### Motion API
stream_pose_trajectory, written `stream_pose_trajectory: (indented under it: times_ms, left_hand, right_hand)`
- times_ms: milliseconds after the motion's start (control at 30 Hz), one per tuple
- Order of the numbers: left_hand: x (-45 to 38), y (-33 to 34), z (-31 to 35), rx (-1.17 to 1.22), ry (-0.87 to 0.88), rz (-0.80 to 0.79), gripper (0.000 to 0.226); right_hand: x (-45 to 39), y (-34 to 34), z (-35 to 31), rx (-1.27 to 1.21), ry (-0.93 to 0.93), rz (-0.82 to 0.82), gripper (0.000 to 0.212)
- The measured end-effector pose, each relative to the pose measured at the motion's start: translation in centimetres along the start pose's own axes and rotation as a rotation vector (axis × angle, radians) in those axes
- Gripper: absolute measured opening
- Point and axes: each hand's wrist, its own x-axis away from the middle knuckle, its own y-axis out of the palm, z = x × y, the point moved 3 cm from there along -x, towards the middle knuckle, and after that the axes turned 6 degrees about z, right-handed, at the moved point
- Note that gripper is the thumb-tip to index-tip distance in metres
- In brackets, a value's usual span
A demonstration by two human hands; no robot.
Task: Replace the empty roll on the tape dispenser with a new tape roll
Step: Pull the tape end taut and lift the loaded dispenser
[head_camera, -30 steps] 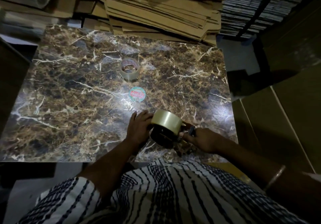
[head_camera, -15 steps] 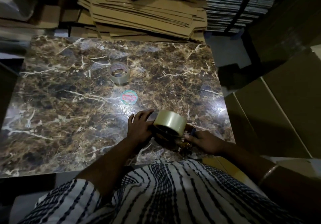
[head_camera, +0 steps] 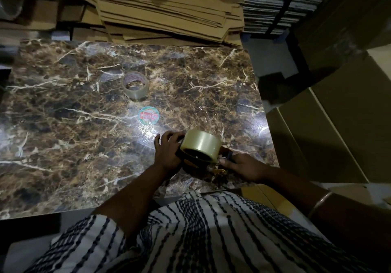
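Observation:
A full roll of clear tape (head_camera: 202, 144) sits on the dark tape dispenser (head_camera: 195, 160) near the front right of the marble table (head_camera: 63, 137). My left hand (head_camera: 168, 154) grips the dispenser's left side beside the roll. My right hand (head_camera: 243, 167) holds the dispenser's handle end on the right. Much of the dispenser is hidden by the roll and my hands. Farther back, a nearly used-up tape roll (head_camera: 135, 85) lies flat on the table. A round red and teal label (head_camera: 148, 115) lies between it and my hands.
Flattened cardboard sheets (head_camera: 169, 12) are stacked behind the table. Large cardboard boxes (head_camera: 338, 128) stand close on the right, past the table's right edge. My striped shirt (head_camera: 190, 234) fills the bottom of the view.
The view has shifted slightly. My hands and the dispenser with the roll stay in about the same place on the table, with the same grip.

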Motion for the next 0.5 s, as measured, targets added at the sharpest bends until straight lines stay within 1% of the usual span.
stream_pose_trajectory:
  times_ms: [167,233,333,400,500]
  left_hand:
    - [0.1,-0.3,0.1,0.024,0.031,0.016,0.057]
    - [0.2,-0.9,0.4,0.073,0.022,0.032,0.060]
    - [0.3,-1.8,1.1,0.149,-0.003,0.041,0.052]
    - [0.2,-1.8,0.9,0.126,0.008,0.019,0.047]
    - [0.1,-1.4,0.3,0.068,0.023,-0.055,0.047]
  right_hand:
    - [-0.6,-0.2,-0.2,0.062,-0.026,-0.036,0.101]
    - [-0.7,-0.3,-0.6,0.091,-0.027,-0.045,0.091]
    - [-0.6,-0.5,-0.8,0.124,-0.023,-0.036,0.073]
    - [-0.7,-0.6,-0.7,0.133,-0.011,-0.043,0.079]
    - [-1.1,-0.5,-0.4,0.139,-0.018,-0.056,0.098]
